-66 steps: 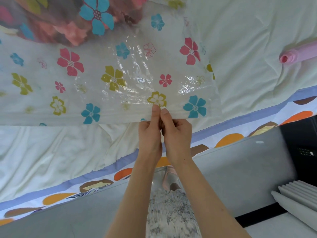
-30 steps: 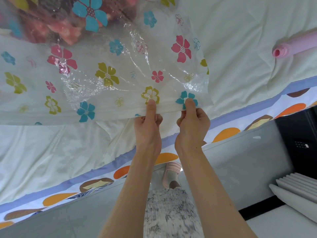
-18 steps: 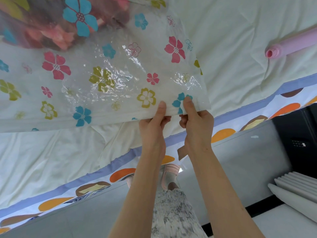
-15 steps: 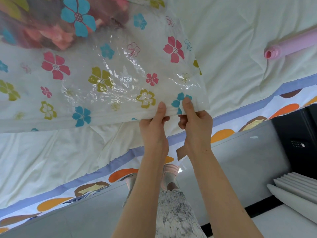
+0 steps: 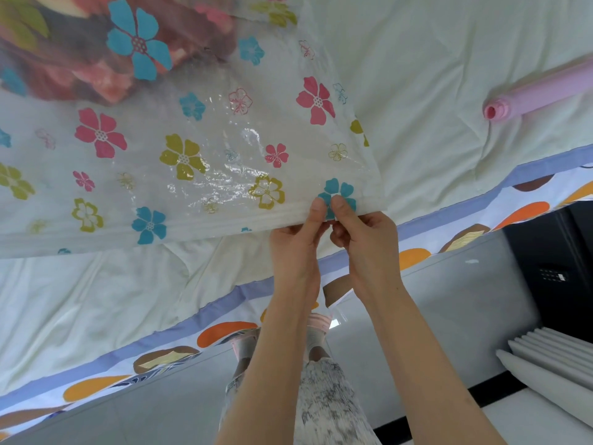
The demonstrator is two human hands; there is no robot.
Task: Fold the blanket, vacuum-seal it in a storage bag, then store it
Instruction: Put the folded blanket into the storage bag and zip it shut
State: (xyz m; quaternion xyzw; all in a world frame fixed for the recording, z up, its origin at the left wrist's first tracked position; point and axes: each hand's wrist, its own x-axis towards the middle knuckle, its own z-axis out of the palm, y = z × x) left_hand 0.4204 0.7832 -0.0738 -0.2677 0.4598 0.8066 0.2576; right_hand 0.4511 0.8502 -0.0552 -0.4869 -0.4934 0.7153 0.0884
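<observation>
Nearest: grey floor and feet in pink slippers, standing at the bed's edge. Both forearms reach up and away from the body.

Left hand and right hand sit side by side, almost touching. Each pinches the near edge of the storage bag, thumb on top and fingers curled beneath. The grip falls on the zip strip, close to the bag's right-hand corner. The right hand is nearer that corner.

The zip strip's long axis runs left to right across the view, parallel with the bed's edge. Nearly all of its length lies to the left of the hands. Judgement: the mouth is being pressed shut. Whether the stretch to the left is sealed cannot be told. If it is not, the next travel goes leftward along the strip, left hand leading.

The bag lies flat on the bed, clear plastic printed with flowers. Further in, at upper left, the folded blanket shows through the plastic, well apart from the hands.

Farthest right, a pink pump lies on the bed, apart from the bag.
</observation>
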